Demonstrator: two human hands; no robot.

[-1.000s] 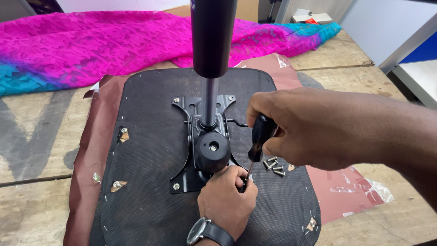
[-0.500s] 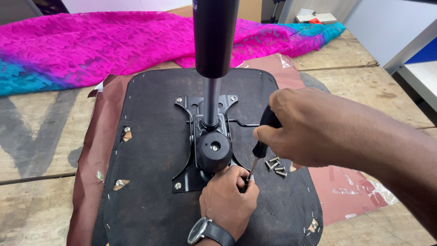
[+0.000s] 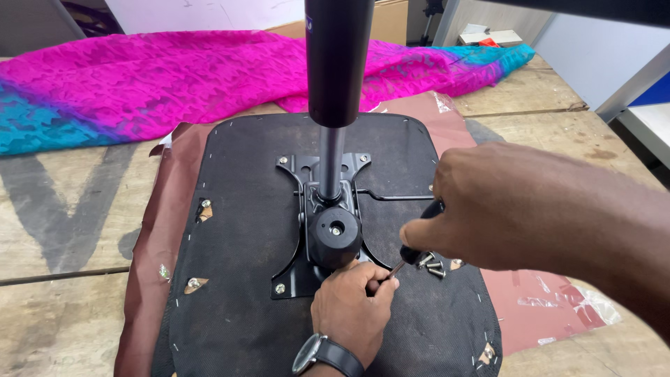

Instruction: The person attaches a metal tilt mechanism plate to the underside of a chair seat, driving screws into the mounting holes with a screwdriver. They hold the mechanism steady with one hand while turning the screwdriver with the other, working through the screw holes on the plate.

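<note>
Screw-driving at the plate (image 3: 293,276)'s near-right corner: right hand (image 3: 502,209) grips screwdriver (image 3: 417,241), left hand (image 3: 352,304) pinches its tip; next needs steady alignment.

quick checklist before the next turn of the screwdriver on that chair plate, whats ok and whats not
1. Right hand grips the black screwdriver handle: ok.
2. Left hand steadies the lower end of the shaft at the near right corner of the black mounting plate: ok.
3. Tip seated in the screw head: cannot tell, the left hand's fingers hide it.
4. Spare screws lie loose on the seat underside, right under the right hand: not ok, easily knocked.
5. Other plate corners: screws show at the two far corners and the near left one: ok.
6. Gas cylinder stands upright, apart from both hands: ok.
</note>
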